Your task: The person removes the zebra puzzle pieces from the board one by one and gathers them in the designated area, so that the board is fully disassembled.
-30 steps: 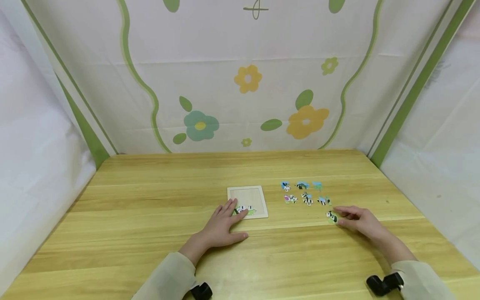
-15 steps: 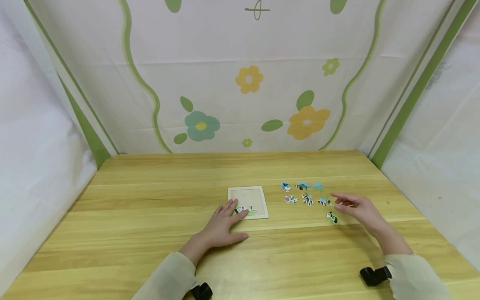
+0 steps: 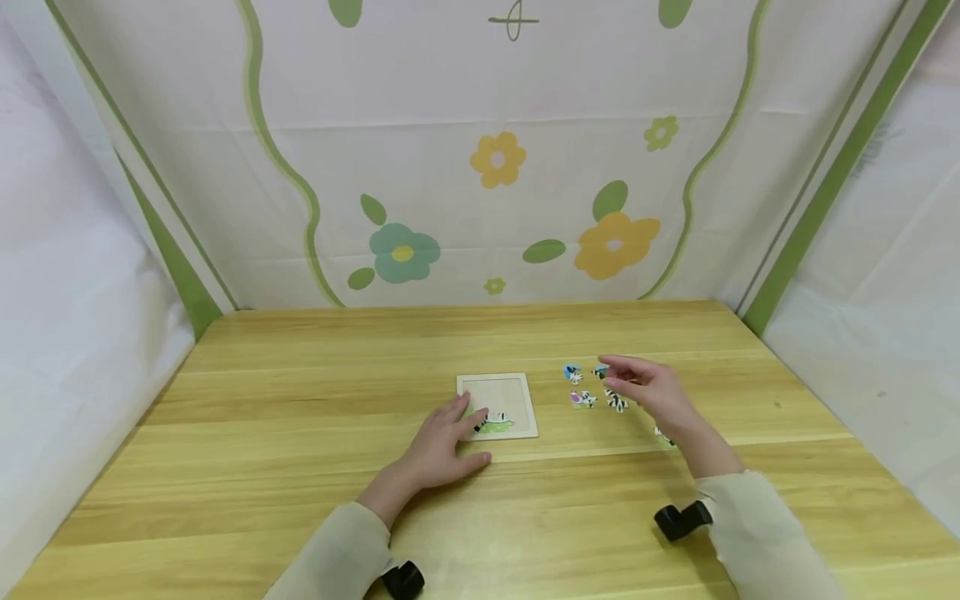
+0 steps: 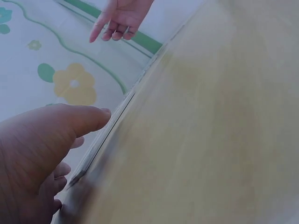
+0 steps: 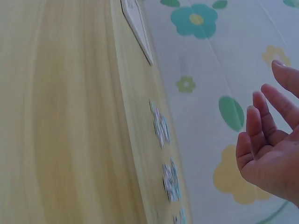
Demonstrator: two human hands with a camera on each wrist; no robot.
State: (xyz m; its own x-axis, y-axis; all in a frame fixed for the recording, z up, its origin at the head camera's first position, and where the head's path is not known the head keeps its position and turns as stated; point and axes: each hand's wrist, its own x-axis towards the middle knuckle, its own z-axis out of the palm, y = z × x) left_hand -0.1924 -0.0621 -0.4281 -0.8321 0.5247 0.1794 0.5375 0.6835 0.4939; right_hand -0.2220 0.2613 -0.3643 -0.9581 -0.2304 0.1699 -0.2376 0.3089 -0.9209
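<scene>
My left hand (image 3: 441, 442) lies at the lower left of a square wooden puzzle tray (image 3: 491, 377), its fingers extended over the corner. Beside those fingers, black-and-white animal puzzle pieces with green (image 3: 497, 423) lie along the tray's bottom edge, partly covered. Over the loose pieces on the right hovers my right hand (image 3: 656, 398), hiding some of them. The right wrist view shows its fingers (image 5: 266, 135) loosely bent, holding nothing. A pink-and-white piece (image 3: 582, 400), a striped piece (image 3: 616, 402) and a blue-topped piece (image 3: 572, 372) show left of it.
A panda piece (image 3: 664, 437) lies under the right wrist, nearer the table's front. The wooden table (image 3: 300, 400) meets a white flowered cloth (image 3: 450, 167) at the back. White cloth walls stand on both sides.
My right hand has left the panda piece, risen and moved left over the upper pieces. My left hand has shifted slightly left, exposing more of the pieces in the tray.
</scene>
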